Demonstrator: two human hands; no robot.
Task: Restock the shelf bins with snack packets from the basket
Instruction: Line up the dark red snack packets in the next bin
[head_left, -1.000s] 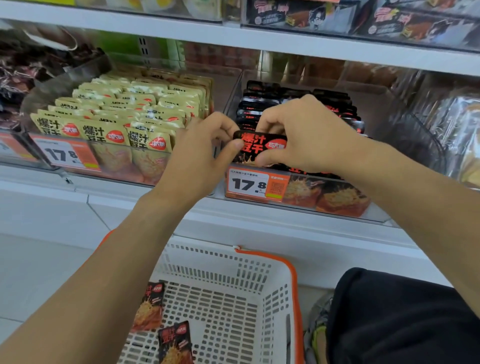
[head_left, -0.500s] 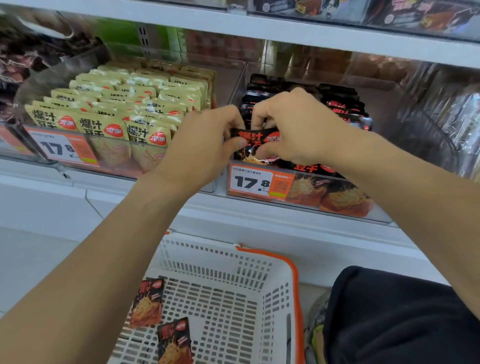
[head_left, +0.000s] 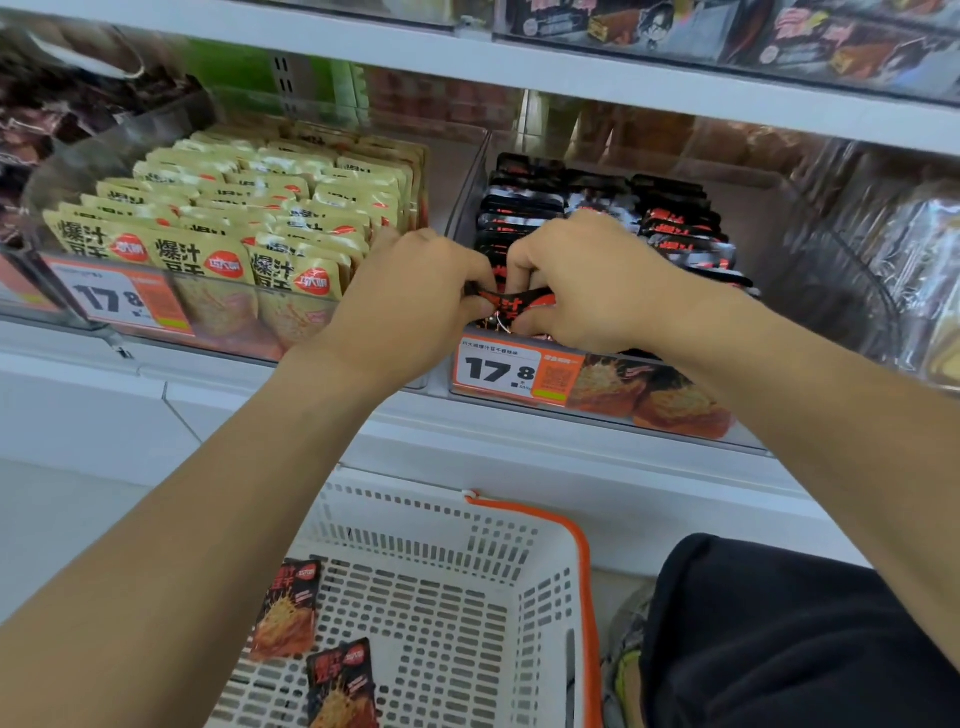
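A black snack packet (head_left: 511, 304) with red lettering is pinched at its top edge by both hands at the front of the clear right shelf bin (head_left: 826, 260). My left hand (head_left: 410, 306) grips its left end, my right hand (head_left: 582, 280) its right end; most of the packet is hidden behind my fingers. Rows of black packets (head_left: 675, 223) fill the bin behind. Below stands a white basket (head_left: 452, 519) with an orange rim, holding two black packets (head_left: 285, 608), (head_left: 343, 680) at its left.
The left clear bin (head_left: 447, 176) holds rows of yellow packets (head_left: 249, 208). Orange price tags (head_left: 498, 371) reading 17.8 front both bins. A white shelf board (head_left: 519, 67) runs overhead. My dark-clothed knee (head_left: 779, 634) is at the lower right.
Both hands have pushed the black packet lower into the front of the right bin, so less of it shows. The view has shifted slightly.
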